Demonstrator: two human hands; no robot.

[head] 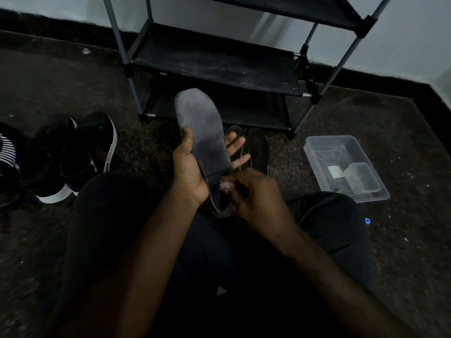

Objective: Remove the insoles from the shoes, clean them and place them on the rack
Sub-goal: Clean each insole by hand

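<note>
A grey, dusty insole (pixel 202 128) stands upright in front of me, toe end up. My left hand (pixel 192 167) holds it from behind, thumb on its left edge and fingers showing past its right edge. My right hand (pixel 253 191) pinches a small pale wipe (pixel 225 186) against the insole's heel end. A pair of black shoes with white soles (pixel 73 154) sits on the floor at the left. The black shoe rack (pixel 214 67) with grey poles stands straight ahead against the wall.
Two dark insoles or slippers (pixel 256 147) lie on the floor below the rack. A clear plastic box (pixel 344 167) holding small containers sits at the right. A striped shoe (pixel 7 152) shows at the far left edge. My dark-trousered knees fill the foreground.
</note>
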